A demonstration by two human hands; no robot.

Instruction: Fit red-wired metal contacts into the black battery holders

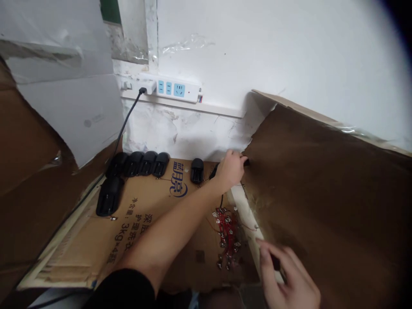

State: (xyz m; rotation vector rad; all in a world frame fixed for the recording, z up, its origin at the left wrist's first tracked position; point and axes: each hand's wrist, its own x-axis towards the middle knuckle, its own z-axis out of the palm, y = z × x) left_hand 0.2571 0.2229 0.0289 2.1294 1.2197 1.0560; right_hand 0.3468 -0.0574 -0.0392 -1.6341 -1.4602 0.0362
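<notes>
My left hand [230, 170] reaches across to the far right corner of the cardboard, its fingers curled round a black plastic piece [246, 162] that is mostly hidden. Another black part [213, 171] shows just left of that hand. Closer to me, my right hand [291, 279] is held with thumb and forefinger pinched together; whatever lies between them is too small to make out. Between the two hands lies a pile of small metal parts with red wires [228, 231]. Left of my left hand stands a single black plastic housing [197, 171].
Several black housings [148, 163] line the back left, with another black housing [110, 196] in front. A black cable [128, 115] runs from a white power strip [178, 89] down the left side. Cardboard walls [322, 184] rise on both sides of the printed cardboard [151, 240].
</notes>
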